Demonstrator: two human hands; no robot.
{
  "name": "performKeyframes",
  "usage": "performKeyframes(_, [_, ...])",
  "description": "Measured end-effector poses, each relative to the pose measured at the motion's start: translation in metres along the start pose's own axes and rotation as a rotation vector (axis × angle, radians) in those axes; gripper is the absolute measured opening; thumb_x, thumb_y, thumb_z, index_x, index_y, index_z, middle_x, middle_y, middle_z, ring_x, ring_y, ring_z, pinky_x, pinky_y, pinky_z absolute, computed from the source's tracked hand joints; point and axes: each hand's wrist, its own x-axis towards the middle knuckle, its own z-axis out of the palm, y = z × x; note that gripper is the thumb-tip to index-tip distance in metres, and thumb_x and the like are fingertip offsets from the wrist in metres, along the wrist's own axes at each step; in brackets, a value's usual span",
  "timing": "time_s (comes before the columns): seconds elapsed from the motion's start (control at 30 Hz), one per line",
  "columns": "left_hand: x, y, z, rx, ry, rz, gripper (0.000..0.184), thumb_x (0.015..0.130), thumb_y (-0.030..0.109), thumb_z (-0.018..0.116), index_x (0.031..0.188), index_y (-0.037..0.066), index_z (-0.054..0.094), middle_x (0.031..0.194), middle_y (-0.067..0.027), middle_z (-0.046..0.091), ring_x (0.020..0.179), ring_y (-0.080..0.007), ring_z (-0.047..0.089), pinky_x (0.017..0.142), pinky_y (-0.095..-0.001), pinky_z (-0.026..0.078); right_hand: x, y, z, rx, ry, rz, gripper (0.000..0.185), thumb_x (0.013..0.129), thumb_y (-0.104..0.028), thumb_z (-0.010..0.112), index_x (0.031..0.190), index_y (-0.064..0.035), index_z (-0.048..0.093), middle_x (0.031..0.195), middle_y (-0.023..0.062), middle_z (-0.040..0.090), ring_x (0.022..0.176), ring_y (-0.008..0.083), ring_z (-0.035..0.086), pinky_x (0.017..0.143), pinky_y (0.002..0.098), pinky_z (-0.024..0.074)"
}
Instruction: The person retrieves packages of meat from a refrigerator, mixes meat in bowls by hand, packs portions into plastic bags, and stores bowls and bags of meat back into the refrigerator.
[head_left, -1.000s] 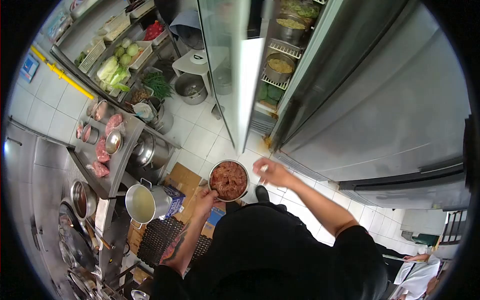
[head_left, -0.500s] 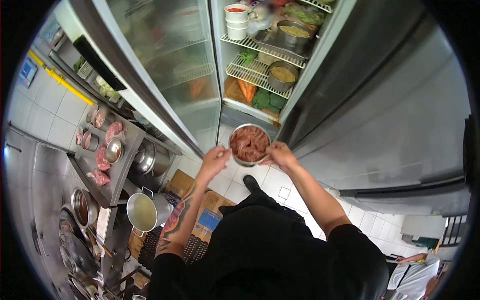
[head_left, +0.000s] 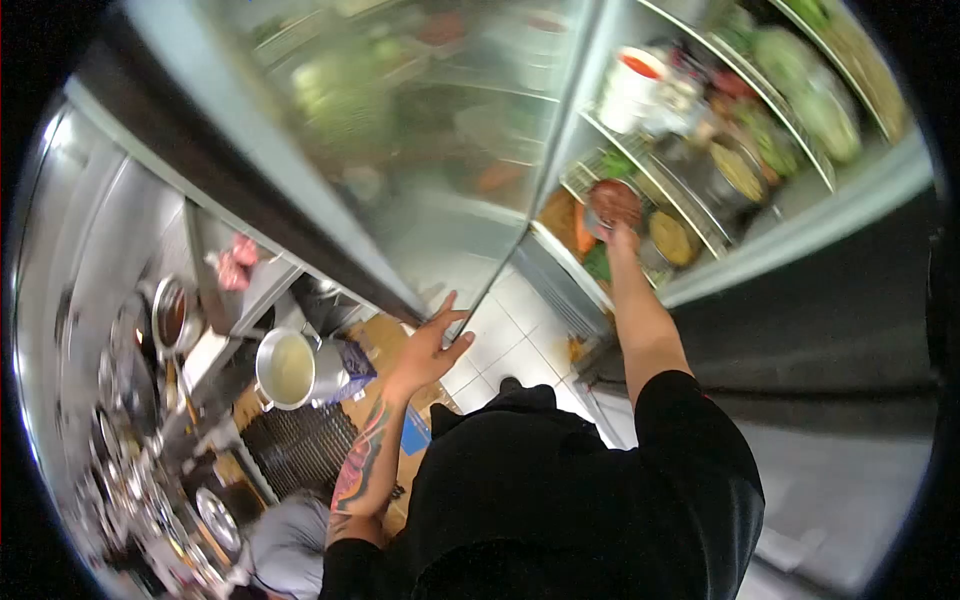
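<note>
My right hand reaches into the refrigerator, closed on a round metal bowl of raw reddish meat strips. The bowl is at the lower wire shelf, beside a metal pot of pale yellowish food. Whether it rests on the shelf I cannot tell. My left hand has its fingers spread and holds nothing. It is at the lower edge of the open glass door; contact with the edge is unclear.
Carrots and broccoli lie below the shelf. White tubs stand higher up. At left, a large pot of pale liquid stands near a steel counter with bagged meat. A person in grey is at lower left.
The bowl of meat has gone from both hands in front of me into the refrigerator, in my right hand alone. My left hand has let go and opened. The view has turned and moved closer.
</note>
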Motion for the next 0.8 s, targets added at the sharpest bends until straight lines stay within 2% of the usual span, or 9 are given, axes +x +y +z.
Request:
performKeyframes(0.07, [0.001, -0.009, -0.006, -0.001, 0.014, -0.024, 0.042, 0.091, 0.033, 0.064, 0.125, 0.009, 0.057, 0.151, -0.0174, 0.037, 0.088, -0.0290, 0.068, 0.070, -0.0348, 0.050, 0.124, 0.040, -0.032, -0.022, -0.292, -0.073, 0.042, 0.091, -0.011, 0.055, 0.131, -0.0016, 0.048, 0.131, 0.0134, 0.048, 0.119, 0.0296, 0.049, 0.086, 0.0462, 0.0586])
performKeyframes(0.17, [-0.002, -0.009, -0.019, 0.010, -0.058, -0.080, 0.040, 0.093, 0.036, 0.060, 0.124, 0.011, 0.057, 0.150, -0.0109, 0.039, 0.093, -0.0317, 0.067, 0.080, -0.0408, 0.051, 0.073, 0.003, 0.012, 0.061, -0.190, -0.067, 0.040, 0.094, -0.030, 0.056, 0.128, -0.0106, 0.055, 0.133, 0.0131, 0.053, 0.123, 0.0236, 0.049, 0.090, 0.0488, 0.0522])
performKeyframes(0.23, [-0.003, -0.009, -0.030, 0.048, -0.091, -0.064, 0.038, 0.096, 0.034, 0.057, 0.125, 0.009, 0.055, 0.152, -0.0125, 0.036, 0.118, -0.0366, 0.056, 0.098, -0.0398, 0.045, 0.066, -0.016, 0.004, -1.711, -0.121, -0.489, 0.049, 0.088, -0.040, 0.063, 0.119, -0.0023, 0.059, 0.119, 0.0237, 0.060, 0.105, 0.0291, 0.063, 0.079, 0.0489, 0.0539])
performKeyframes(0.4, [0.004, -0.037, -0.050, 0.031, -0.076, 0.124, 0.035, 0.096, 0.032, 0.056, 0.122, 0.009, 0.058, 0.151, -0.0135, 0.037, 0.119, -0.0362, 0.056, 0.099, -0.0396, 0.045, -0.033, 0.035, 0.039, -0.366, -0.512, -0.087, 0.021, 0.091, -0.025, 0.054, 0.099, -0.0065, 0.059, 0.093, 0.0125, 0.061, 0.086, 0.0226, 0.062, 0.069, 0.0382, 0.0526])
performKeyframes(0.47, [0.011, -0.050, -0.064, -0.002, -0.074, 0.167, 0.034, 0.096, 0.032, 0.055, 0.121, 0.008, 0.059, 0.151, -0.0141, 0.037, 0.119, -0.0365, 0.055, 0.099, -0.0395, 0.045, -0.096, 0.081, 0.042, -0.497, -0.861, 0.109, 0.014, 0.092, -0.019, 0.050, 0.091, -0.0082, 0.059, 0.082, 0.0081, 0.061, 0.078, 0.0200, 0.061, 0.065, 0.0340, 0.0521])
performKeyframes(0.53, [0.018, -0.067, -0.080, -0.070, -0.075, 0.301, 0.035, 0.096, 0.031, 0.056, 0.120, 0.005, 0.059, 0.144, -0.0165, 0.046, 0.114, -0.0371, 0.058, 0.097, -0.0401, 0.046, -0.182, 0.122, 0.058, -0.806, -0.975, 0.395, 0.026, 0.093, -0.021, 0.056, 0.108, -0.0007, 0.062, 0.106, 0.0151, 0.066, 0.085, 0.0226, 0.068, 0.071, 0.0355, 0.0575])
performKeyframes(0.7, [0.042, -0.105, -0.160, -0.362, -0.456, 0.357, 0.031, 0.097, 0.026, 0.057, 0.118, 0.003, 0.061, 0.113, -0.0153, 0.066, 0.099, -0.0256, 0.063, 0.087, -0.0363, 0.048, -0.331, 0.161, 0.104, -0.765, -1.659, -0.124, 0.042, 0.093, -0.025, 0.061, 0.126, 0.0006, 0.056, 0.114, 0.0153, 0.065, 0.100, 0.0229, 0.067, 0.085, 0.0316, 0.0526])
performKeyframes(0.77, [0.055, -0.155, -0.193, -0.342, -0.436, 0.354, 0.029, 0.097, 0.024, 0.058, 0.116, 0.003, 0.063, 0.108, -0.0126, 0.068, 0.099, -0.0216, 0.064, 0.087, -0.0338, 0.048, -0.343, 0.182, 0.139, -1.348, -1.548, -0.400, 0.047, 0.093, -0.029, 0.063, 0.127, 0.0013, 0.056, 0.109, 0.0158, 0.067, 0.100, 0.0202, 0.066, 0.084, 0.0310, 0.0519])
performKeyframes(0.8, [0.059, -0.178, -0.215, -0.351, -0.456, 0.366, 0.029, 0.097, 0.024, 0.058, 0.116, 0.003, 0.063, 0.108, -0.0126, 0.068, 0.099, -0.0216, 0.064, 0.087, -0.0338, 0.048, -0.347, 0.194, 0.144, -1.419, -1.290, -0.048, 0.050, 0.091, -0.036, 0.066, 0.123, 0.0012, 0.058, 0.105, 0.0176, 0.069, 0.100, 0.0215, 0.066, 0.084, 0.0331, 0.0518])
